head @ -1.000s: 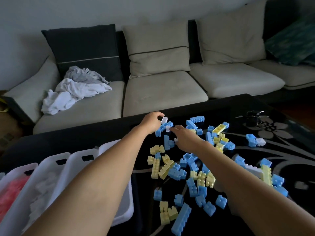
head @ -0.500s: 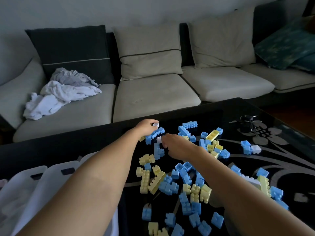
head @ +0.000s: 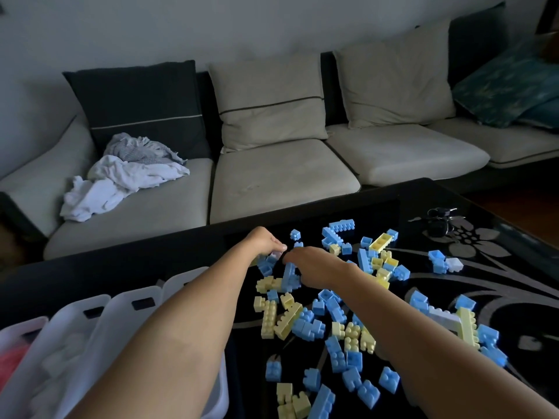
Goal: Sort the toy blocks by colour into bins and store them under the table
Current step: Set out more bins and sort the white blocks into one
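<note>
Blue blocks (head: 335,309) and yellow blocks (head: 272,319) lie scattered over the black table (head: 393,204). My left hand (head: 266,241) reaches to the pile's far left edge, fingers curled, with a white block (head: 276,254) held just under them. Right beside it, my right hand (head: 314,267) hovers knuckles up over the blocks; its curled fingertips are hidden, so I cannot see whether it holds anything. Two more white blocks (head: 453,264) (head: 444,319) sit on the right. White bins (head: 127,300) stand at lower left; one holds pink blocks (head: 12,358), another white ones (head: 60,358).
A bunch of keys (head: 438,219) lies at the table's far right, on the floral pattern. Behind the table is a sofa (head: 281,179) with cushions and a heap of clothes (head: 121,176) on its left seat. My left forearm crosses over the nearest bin.
Both hands have drawn slightly back toward me and closer together at the pile's far left. The view has tilted up and shifted, so less of the bins shows.
</note>
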Tool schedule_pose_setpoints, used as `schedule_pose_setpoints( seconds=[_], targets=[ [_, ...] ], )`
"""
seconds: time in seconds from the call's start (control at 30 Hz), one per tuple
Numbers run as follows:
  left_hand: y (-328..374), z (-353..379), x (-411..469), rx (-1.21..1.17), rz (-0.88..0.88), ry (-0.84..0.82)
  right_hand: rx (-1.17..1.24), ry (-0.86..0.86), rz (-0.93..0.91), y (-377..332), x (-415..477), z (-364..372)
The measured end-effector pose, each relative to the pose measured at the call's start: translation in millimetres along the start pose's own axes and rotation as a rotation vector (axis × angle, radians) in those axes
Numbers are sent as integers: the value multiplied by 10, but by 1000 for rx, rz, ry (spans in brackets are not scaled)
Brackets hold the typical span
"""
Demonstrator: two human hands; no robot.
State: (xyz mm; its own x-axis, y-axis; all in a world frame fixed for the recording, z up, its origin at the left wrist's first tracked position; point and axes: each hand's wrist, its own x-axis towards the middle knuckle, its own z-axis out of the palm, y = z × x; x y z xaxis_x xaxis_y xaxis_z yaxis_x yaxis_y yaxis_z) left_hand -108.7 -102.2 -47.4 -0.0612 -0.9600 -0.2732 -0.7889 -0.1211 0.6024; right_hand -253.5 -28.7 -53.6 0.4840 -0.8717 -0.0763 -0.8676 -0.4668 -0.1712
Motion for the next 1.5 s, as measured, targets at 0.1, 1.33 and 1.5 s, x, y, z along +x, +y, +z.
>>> schedule_pose_setpoints(
  seconds=[0.1, 1.33, 1.5],
  targets=[
    [-30, -4, -115, 4, 6, -40, -111, -19, -8, 4, -86, 44],
    [-1890, -986, -3351, -278, -293, 548, 1747, -382, 144, -3008, 112, -405],
    [-1839, -985, -3326, -125, -339, 496, 1481, -354, 101, -2892, 17, -586]
  ],
)
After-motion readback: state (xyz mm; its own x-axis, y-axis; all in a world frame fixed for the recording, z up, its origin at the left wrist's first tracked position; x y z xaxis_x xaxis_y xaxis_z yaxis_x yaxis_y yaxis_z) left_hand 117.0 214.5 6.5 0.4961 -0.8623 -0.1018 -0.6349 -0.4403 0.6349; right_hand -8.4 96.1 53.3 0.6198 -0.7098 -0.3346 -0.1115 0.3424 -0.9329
